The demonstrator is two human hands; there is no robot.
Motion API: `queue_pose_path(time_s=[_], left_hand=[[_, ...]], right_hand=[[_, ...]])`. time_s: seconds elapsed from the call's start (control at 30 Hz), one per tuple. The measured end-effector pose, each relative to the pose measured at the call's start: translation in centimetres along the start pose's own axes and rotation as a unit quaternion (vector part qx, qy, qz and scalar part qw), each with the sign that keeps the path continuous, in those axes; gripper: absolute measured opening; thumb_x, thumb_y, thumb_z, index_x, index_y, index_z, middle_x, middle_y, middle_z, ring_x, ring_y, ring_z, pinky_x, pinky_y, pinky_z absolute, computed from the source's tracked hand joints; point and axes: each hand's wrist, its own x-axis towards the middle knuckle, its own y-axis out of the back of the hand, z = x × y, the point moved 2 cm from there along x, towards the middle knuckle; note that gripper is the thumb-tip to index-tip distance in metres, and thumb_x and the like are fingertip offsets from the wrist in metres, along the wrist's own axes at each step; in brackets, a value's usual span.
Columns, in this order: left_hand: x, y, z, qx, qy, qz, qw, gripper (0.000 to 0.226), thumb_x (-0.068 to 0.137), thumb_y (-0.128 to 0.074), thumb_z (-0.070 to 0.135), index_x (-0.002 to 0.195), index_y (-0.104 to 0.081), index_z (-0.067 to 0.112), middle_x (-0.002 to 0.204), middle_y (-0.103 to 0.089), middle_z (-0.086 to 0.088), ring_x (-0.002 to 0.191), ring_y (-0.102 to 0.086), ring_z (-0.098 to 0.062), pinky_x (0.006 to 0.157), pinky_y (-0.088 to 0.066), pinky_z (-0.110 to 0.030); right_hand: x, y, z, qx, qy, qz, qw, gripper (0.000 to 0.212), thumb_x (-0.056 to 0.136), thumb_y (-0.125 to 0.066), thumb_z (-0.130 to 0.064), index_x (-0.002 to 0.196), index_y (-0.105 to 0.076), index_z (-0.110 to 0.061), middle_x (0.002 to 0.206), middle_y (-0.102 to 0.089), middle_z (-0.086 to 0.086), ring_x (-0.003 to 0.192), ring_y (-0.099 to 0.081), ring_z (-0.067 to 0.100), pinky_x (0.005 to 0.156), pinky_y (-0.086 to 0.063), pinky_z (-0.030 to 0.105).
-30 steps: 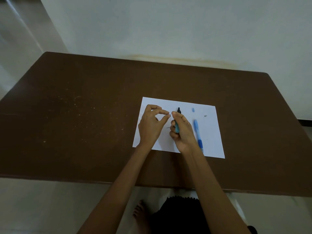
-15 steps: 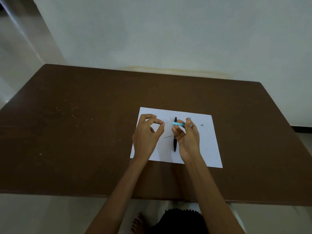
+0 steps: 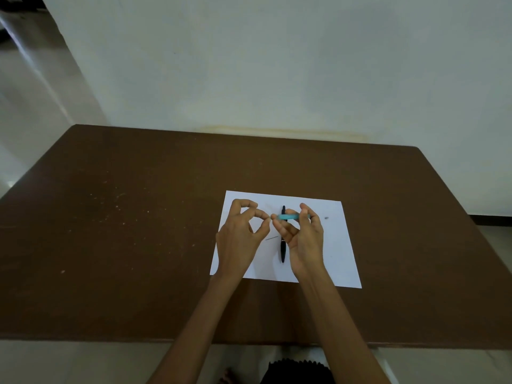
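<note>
Right grip: right grip [image 3: 304, 239], a bare hand raised over the sheet with its palm turned up and left, grasps a light-blue plastic pen barrel [image 3: 291, 216] between thumb and curled fingertips.
Left grip: left grip [image 3: 239, 239], a bare hand, has thumb and forefinger tips pressed together in a ring and the other fingers curled behind. The pinch sits right at the barrel's left end. Cannot tell whether anything is caught in it; too small to resolve.
Barrel position: held level, crosswise to the person, above the sheet and between the two hands. Its right end is hidden behind the right fingers.
Black pen body: slim black pen body [image 3: 283, 250] lies flat on the sheet, lengthwise away from the person. The barrel crosses over its far part, and the right fingers partly cover its middle.
Thin rod: short thin grey rod [image 3: 272, 238] lies on the sheet between the hands, just left of the black body and apart from it.
Dark speck: small dark piece [image 3: 326, 217] lies on the sheet right of the right hand; shape not resolvable.
Sheet: white rectangular paper sheet [image 3: 340, 259] lies flat near the front edge of the table.
Table: dark brown table [image 3: 138, 245] with scattered pale flecks on its left half.
Surround: pale wall [image 3: 277, 65] behind the table.
</note>
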Motion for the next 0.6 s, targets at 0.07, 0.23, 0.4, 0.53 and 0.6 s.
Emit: queue_pose_path(time_s=[0.07,0.23,0.4,0.53,0.6], left_hand=[[0.1,0.0,0.1,0.007,-0.009,-0.004,1.0,0.019,0.08,-0.068,0.035,0.092,-0.07,0.02,0.123,-0.056,0.002,0.059,-0.05,-0.005,0.05,-0.033,-0.007],[0.2,-0.2,0.4,0.018,-0.045,-0.015,0.999,0.019,0.081,-0.067,0.034,0.092,-0.071,0.02,0.121,-0.058,0.0,0.061,-0.053,-0.005,0.05,-0.037,-0.011],[0.0,-0.1,0.5,-0.037,-0.05,0.017,0.998,0.013,0.078,-0.071,0.029,0.087,-0.074,0.02,0.106,-0.064,0.002,0.064,-0.055,-0.006,0.051,-0.049,-0.027],[-0.3,-0.2,0.1,-0.085,-0.034,0.022,0.996,0.009,0.08,-0.069,0.027,0.088,-0.074,0.026,0.09,-0.067,0.01,0.065,-0.055,-0.003,0.055,-0.047,-0.018],[-0.4,-0.3,-0.3,-0.126,-0.015,0.023,0.992,0.012,0.08,-0.069,0.024,0.092,-0.073,0.027,0.086,-0.069,0.012,0.063,-0.058,-0.002,0.056,-0.048,-0.015]], right_hand=[[0.1,0.1,0.0,-0.005,0.001,0.0,1.0,0.027,0.095,-0.049,-0.023,0.121,-0.051,-0.016,0.095,-0.068,0.006,0.066,-0.073,0.019,0.057,-0.058,0.022],[0.3,0.5,0.2,-0.038,0.014,0.004,0.999,0.026,0.094,-0.05,-0.025,0.119,-0.054,-0.017,0.093,-0.07,0.003,0.072,-0.072,0.018,0.061,-0.059,0.021],[0.3,0.9,1.7,-0.017,-0.024,0.033,0.999,0.03,0.093,-0.052,-0.024,0.116,-0.058,-0.006,0.085,-0.068,0.005,0.074,-0.065,0.019,0.057,-0.056,0.018],[-0.2,0.8,2.8,0.061,-0.089,0.006,0.994,0.023,0.093,-0.054,-0.021,0.106,-0.061,-0.003,0.089,-0.068,0.012,0.07,-0.07,0.018,0.064,-0.059,0.024],[-0.4,0.5,3.2,0.079,-0.123,0.005,0.989,0.024,0.092,-0.055,-0.02,0.106,-0.061,-0.002,0.091,-0.067,0.013,0.074,-0.069,0.02,0.064,-0.059,0.025]])
